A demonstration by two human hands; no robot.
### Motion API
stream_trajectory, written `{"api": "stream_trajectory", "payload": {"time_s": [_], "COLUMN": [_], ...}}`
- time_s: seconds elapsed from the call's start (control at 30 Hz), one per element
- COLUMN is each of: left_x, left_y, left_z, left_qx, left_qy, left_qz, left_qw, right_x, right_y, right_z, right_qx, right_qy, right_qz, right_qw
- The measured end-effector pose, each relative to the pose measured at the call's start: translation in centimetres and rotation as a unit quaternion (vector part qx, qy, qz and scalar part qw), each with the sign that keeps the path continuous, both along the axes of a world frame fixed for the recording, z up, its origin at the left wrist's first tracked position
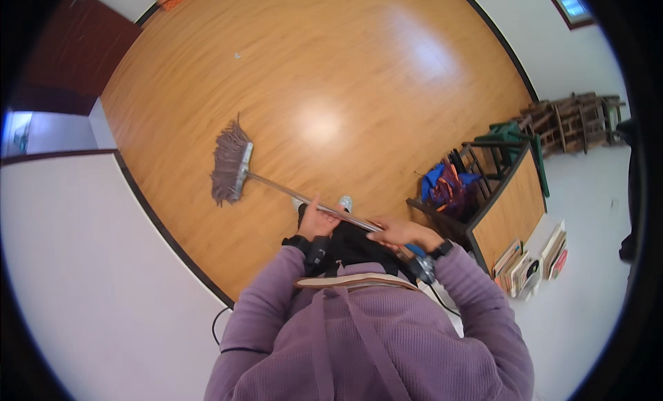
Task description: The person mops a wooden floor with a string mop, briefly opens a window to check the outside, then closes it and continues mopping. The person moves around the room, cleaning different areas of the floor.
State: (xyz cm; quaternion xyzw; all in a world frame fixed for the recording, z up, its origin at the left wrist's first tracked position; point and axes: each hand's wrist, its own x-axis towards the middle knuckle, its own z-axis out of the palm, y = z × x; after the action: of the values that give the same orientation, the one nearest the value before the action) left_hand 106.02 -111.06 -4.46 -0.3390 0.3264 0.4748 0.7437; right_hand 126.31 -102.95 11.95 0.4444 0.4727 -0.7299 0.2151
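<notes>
A mop (232, 163) with grey-brown strands and a long metal pole rests its head on the wooden floor, left of my feet. Its pole slants from the head toward my right side. My left hand (319, 221) cradles the middle of the pole loosely, thumb on the far side and fingers beneath. Closer to the pole's upper end, my right hand (399, 232) is wrapped around it. A blue part of the handle shows just below that hand.
On the right stand a wood-topped desk (507, 208) with blue and dark red bags (449, 187) beside it, green chairs (507, 135) and stacked wooden stools (577, 121). Books (518, 270) lie near the desk. A white wall (90, 263) borders the floor at left; a dark red door (72, 38) is far left.
</notes>
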Motion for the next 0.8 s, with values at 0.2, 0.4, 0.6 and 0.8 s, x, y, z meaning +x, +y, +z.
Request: {"api": "stream_trajectory", "payload": {"time_s": [0.2, 0.4, 0.6, 0.8], "left_x": [10.8, 16.4, 22.9, 25.5], "left_y": [0.5, -0.7, -2.0, -2.3], "left_z": [0.5, 1.1, 2.3, 1.9], "left_qx": [0.116, 0.065, 0.097, 0.053], "left_qy": [-0.17, -0.255, -0.213, -0.049], "left_qz": [-0.283, -0.489, -0.631, -0.604], "left_qw": [0.937, 0.832, 0.739, 0.793], "right_x": [12.7, 16.1, 16.5, 13.7], "right_y": [-6.2, -16.5, -26.4, -27.0], "right_z": [8.0, 12.0, 10.7, 6.2], "right_qx": [0.015, -0.035, 0.02, 0.031], "right_qy": [-0.049, -0.159, -0.164, -0.068], "right_qz": [-0.174, -0.362, -0.59, -0.684], "right_qw": [0.983, 0.918, 0.791, 0.726]}}
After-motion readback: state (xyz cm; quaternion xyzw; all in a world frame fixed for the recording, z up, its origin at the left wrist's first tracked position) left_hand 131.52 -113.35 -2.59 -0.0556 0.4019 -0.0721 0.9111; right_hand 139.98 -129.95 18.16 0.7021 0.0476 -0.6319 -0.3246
